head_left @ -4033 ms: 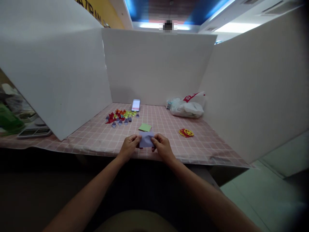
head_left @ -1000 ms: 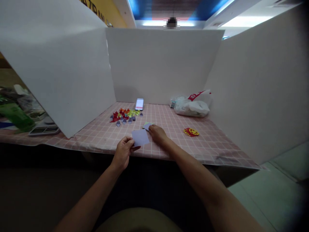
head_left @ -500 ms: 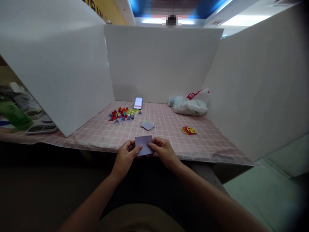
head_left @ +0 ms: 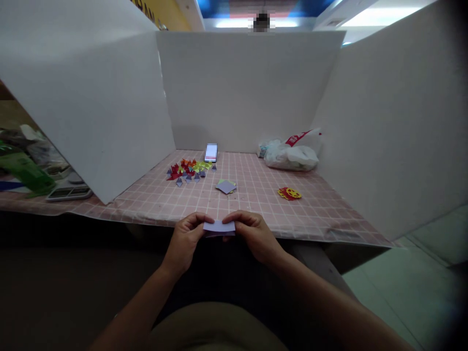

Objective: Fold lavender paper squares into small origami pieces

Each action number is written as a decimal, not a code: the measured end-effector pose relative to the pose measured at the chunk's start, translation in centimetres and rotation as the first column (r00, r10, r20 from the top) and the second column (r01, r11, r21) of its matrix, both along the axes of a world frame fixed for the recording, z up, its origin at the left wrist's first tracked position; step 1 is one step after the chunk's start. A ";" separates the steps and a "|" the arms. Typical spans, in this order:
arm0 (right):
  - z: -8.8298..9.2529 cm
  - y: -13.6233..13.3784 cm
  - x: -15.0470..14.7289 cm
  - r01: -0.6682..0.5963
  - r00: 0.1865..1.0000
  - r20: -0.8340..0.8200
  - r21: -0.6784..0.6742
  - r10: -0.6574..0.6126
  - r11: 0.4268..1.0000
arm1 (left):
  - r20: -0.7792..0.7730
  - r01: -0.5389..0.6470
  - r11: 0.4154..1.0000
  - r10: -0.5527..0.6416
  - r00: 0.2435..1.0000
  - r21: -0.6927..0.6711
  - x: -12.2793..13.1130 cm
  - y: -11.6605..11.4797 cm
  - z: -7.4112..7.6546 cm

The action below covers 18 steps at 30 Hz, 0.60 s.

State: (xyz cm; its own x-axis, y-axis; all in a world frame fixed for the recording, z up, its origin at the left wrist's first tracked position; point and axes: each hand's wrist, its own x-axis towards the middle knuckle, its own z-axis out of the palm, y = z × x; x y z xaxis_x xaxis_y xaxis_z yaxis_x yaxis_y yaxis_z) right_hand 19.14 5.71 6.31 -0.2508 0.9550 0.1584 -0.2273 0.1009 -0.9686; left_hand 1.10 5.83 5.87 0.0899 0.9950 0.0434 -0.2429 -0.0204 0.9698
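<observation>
A lilac sheet of paper [head_left: 218,226], bent over on itself, is between my two hands at the table's front edge. My left hand [head_left: 186,237] grips its left end with fingers closed. At the right end, my right hand [head_left: 254,235] pinches it, index finger along the top edge. Beyond them on the table lies a small stack of square papers [head_left: 226,186], lilac on top with yellow-green edges showing below. Further left sits a cluster of small folded paper pieces [head_left: 188,169] in red, orange, yellow and lilac.
A phone [head_left: 211,152] leans upright at the back. At the right are yellow and red cut-out shapes [head_left: 290,193] and a white plastic bag [head_left: 292,157]. White panels [head_left: 248,92] wall the pink checked table. Outside the left panel are a scale [head_left: 69,193] and green bottle [head_left: 27,170].
The lilac paper was a flat square facing me; now it is folded over into a narrow strip. Both hands' fingers have shifted to its top edge. The view has tilted slightly.
</observation>
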 end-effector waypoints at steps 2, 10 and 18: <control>0.1 -0.1 0.2 0.008 0.999 0.045 0.032 -0.010 0.999 | 0.012 0.007 1.000 -0.007 1.000 -0.010 -0.1 -0.1 0.1; 0.7 -0.5 0.2 -0.023 0.998 -0.064 -0.081 0.018 0.996 | 0.000 0.066 0.997 -0.066 0.998 0.032 -0.5 -0.2 -0.4; 0.8 -0.7 -0.4 -0.047 0.967 -0.253 -0.272 -0.024 0.961 | -0.203 0.155 0.948 -0.099 0.974 0.278 -0.8 -0.8 -0.2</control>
